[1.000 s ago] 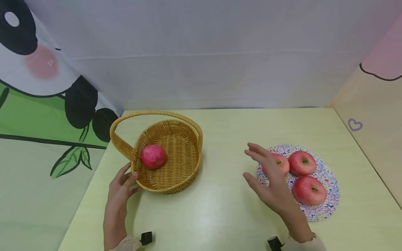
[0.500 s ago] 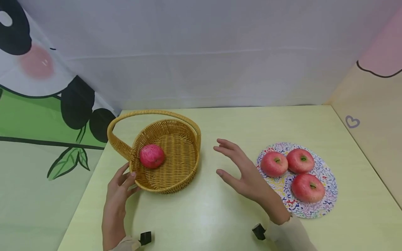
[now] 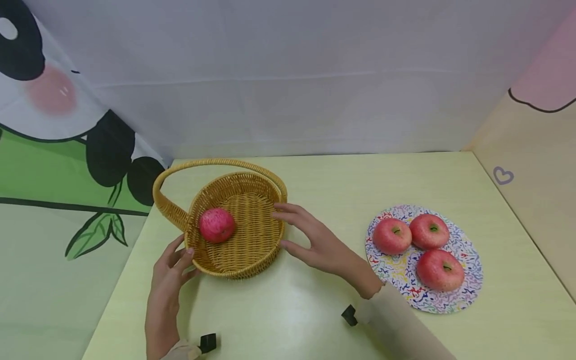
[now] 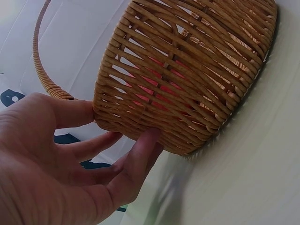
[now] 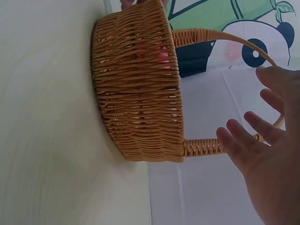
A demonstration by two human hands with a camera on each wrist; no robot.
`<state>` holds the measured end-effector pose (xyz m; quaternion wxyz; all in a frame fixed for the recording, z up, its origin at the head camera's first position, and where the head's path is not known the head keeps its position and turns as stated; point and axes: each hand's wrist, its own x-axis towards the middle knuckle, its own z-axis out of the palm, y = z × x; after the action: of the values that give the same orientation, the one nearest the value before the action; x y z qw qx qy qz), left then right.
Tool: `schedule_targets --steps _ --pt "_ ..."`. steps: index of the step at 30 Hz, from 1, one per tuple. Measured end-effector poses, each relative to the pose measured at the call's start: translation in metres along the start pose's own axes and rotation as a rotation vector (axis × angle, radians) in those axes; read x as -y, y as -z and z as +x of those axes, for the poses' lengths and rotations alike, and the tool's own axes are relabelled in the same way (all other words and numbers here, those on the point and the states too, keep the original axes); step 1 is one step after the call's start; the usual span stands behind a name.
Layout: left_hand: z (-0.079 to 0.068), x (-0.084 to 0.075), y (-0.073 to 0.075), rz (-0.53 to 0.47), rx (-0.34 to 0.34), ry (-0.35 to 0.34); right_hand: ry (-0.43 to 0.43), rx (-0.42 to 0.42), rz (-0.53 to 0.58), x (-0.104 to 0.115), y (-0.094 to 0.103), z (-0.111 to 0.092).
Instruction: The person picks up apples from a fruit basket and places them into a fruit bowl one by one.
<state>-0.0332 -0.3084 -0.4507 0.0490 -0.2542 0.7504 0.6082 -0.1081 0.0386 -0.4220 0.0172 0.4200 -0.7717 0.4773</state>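
Observation:
A woven wicker basket [image 3: 245, 235] with a tall arched handle stands at the left of the table. One pinkish-red round fruit [image 3: 217, 225] lies inside it, against the left wall. My left hand [image 3: 168, 280] holds the basket at its left front side; in the left wrist view a fingertip [image 4: 149, 137] touches the woven outside, near the rim. With fingers spread and nothing held, my right hand [image 3: 315, 245] hovers at the basket's right rim. Three red apples [image 3: 392, 236] sit on a round, multicoloured patterned plate [image 3: 405, 287] to the right.
The pale wooden table [image 3: 328, 185] ends at a white cloth backdrop [image 3: 288, 110]. A cartoon-printed panel [image 3: 49, 165] is on the left and a beige one [image 3: 531, 210] on the right. Small black wrist pieces [image 3: 208, 343] stick out from both sleeves.
My right hand has moved left, from over the plate across to the basket's right rim, holding nothing. The left hand, basket and fruit have stayed in place.

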Motion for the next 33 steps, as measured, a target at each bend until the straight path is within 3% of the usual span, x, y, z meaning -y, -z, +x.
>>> schedule_targets --steps 6,14,28,33 --pt "0.0 0.0 0.0 -0.008 -0.008 0.003 0.05 0.113 -0.127 0.0 -0.005 0.029" --pt "0.002 0.002 0.0 -0.007 0.006 0.011 0.064 0.217 -0.172 -0.006 -0.017 0.063" --pt "0.002 0.002 0.002 -0.002 0.007 0.018 0.191 0.406 -0.414 0.004 -0.032 0.1" --pt "0.003 0.002 0.001 -0.003 0.018 0.005 0.195 0.481 -0.498 0.006 -0.036 0.109"
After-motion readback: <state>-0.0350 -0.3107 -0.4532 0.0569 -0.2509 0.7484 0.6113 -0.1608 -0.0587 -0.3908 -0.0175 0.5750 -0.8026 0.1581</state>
